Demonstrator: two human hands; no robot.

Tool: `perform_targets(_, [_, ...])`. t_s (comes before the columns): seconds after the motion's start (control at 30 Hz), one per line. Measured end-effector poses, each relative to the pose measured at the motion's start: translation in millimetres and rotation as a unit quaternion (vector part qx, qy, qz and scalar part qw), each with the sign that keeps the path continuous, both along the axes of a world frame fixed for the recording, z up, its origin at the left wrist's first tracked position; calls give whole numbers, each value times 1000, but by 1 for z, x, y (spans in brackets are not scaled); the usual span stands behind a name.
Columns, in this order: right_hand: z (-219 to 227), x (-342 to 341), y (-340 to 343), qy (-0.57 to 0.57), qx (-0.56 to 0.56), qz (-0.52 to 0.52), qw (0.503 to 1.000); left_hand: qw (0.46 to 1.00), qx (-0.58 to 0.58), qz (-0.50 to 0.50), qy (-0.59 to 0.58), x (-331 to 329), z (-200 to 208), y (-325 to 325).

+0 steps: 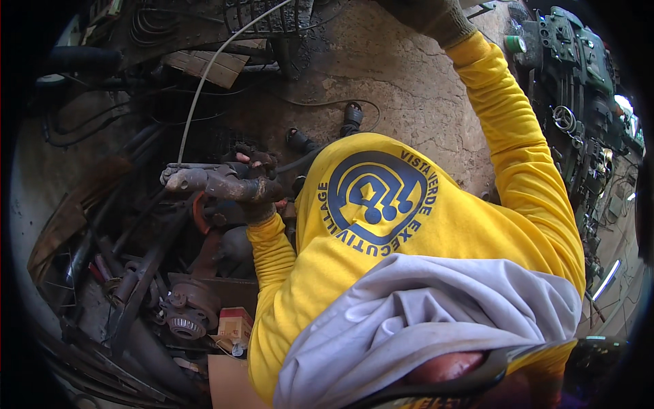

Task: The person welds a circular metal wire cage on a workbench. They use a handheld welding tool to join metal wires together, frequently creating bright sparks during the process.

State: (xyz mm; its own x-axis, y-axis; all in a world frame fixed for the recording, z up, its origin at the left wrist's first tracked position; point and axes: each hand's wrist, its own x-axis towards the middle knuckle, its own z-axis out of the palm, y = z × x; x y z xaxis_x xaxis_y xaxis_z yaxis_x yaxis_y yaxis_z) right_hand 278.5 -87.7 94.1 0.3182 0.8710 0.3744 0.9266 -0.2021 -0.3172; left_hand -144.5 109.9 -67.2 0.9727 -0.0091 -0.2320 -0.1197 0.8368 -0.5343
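Observation:
My left hand (pixel 257 208), in a worn dark glove with bare fingertips showing, is closed around a dirty, rust-brown welding electrode holder (pixel 218 183). From the holder's jaws a long thin grey welding rod (pixel 194 102) rises and runs to the top edge of the picture. A dark cable (pixel 300 161) passes behind the hand toward my body. My right arm, in a yellow sleeve, is stretched far forward. On it, my right hand (pixel 436 20) wears a brown knit glove and is cut off by the top edge, so its fingers are hidden.
Scrap metal, pipes and a toothed gear part (pixel 187 324) crowd the left side, beside a small red-and-white box (pixel 235 326). A dark metal frame (pixel 259 20) stands ahead, with a wooden board (pixel 208 67) below it. A green machine with a handwheel (pixel 564 119) lines the right.

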Motion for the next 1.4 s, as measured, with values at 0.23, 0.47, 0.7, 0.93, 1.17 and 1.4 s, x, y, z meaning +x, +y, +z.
perform_targets(0.23, [-4,2,0,-47,-10,-1,999,987,-7,72,146,-37,-70,-2])
perform_targets(0.47, [-3,-4,4,-12,15,-11,1000,928,-359,87,-45,-23,-44,-10])
perform_targets(0.7, [-1,-7,8,-48,-35,-24,998,946,-312,5,-86,-15,-34,-10])
perform_targets(0.93, [1,-9,11,-25,-5,-10,1000,985,-157,65,-3,-5,-19,-12])
perform_targets(1.17, [-3,-6,9,-27,-8,-9,1000,969,-246,28,-21,-24,-47,-2])
perform_targets(1.4, [-3,-6,9,-27,3,-8,1000,944,-324,63,2,-20,-45,-4])
